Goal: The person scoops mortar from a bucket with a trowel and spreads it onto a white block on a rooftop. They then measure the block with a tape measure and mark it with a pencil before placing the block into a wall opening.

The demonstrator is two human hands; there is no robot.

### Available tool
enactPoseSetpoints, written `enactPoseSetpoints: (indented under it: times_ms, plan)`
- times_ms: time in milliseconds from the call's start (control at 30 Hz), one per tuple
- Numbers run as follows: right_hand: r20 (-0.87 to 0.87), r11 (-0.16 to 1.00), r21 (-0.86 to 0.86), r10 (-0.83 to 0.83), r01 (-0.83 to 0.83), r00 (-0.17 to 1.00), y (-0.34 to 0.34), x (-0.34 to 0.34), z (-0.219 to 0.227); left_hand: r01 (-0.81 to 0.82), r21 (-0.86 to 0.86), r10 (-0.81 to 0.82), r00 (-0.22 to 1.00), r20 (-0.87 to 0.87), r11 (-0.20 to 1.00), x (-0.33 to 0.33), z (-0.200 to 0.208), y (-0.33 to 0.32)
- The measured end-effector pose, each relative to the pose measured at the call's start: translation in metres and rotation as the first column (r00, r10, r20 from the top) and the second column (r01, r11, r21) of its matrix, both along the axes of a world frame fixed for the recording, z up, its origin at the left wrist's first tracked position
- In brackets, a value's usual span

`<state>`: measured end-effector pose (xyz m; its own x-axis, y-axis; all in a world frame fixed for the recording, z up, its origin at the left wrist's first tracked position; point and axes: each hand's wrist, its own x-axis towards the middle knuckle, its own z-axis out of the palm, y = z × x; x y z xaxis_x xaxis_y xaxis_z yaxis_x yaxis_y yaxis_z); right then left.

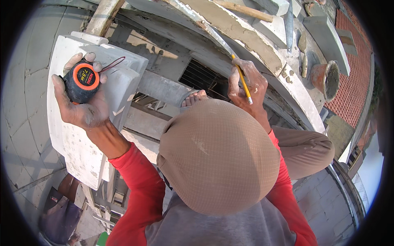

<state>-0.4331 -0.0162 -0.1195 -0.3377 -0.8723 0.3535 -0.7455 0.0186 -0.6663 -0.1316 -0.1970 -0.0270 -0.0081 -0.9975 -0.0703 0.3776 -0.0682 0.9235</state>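
My left hand (88, 110) is wrapped round a black and orange tape measure (85, 87), with a dark red wrist cord hanging from it. It is above a white moulded block (82, 158) with stepped edges. A yellow pencil (245, 84) is pinched in my right hand (256, 82), whose fingers are dusted with pale powder. That hand is beside a long pale narrow strip (215, 35) running along the curved concrete ledge (246, 39). My brown cap hides what lies between my forearms.
At the right stand a mortar-stained bucket (331, 82), a trowel (303, 42) and pale angled blocks (328, 41). A wooden handle (246, 11) lies at the top. Gaps between beams drop to a barred opening (201, 78). A dark bag (59, 217) sits lower left; red roof tiles (353, 82) lie beyond.
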Motion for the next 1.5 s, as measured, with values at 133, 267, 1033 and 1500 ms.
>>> enactPoseSetpoints:
  times_ms: [133,267,1033,1500]
  plan:
    - [-0.035,0.994,0.094,-0.053,0.057,0.998,-0.004,-0.007,-0.030,-0.016,0.053,0.017,1.000,-0.004,0.998,0.004,-0.012,0.003]
    - [-0.047,0.996,0.084,-0.020,0.024,0.999,-0.014,-0.014,-0.039,0.024,0.066,-0.018,0.996,-0.084,0.997,0.009,-0.015,0.000]
    - [-0.052,0.994,0.090,0.060,-0.056,0.997,-0.018,-0.029,-0.044,0.121,0.079,-0.107,0.982,-0.155,0.990,0.017,-0.018,-0.004]
    - [0.004,1.000,0.001,-0.028,0.028,1.000,-0.008,-0.010,-0.030,0.146,0.067,-0.133,0.977,-0.166,0.987,0.023,-0.020,-0.005]
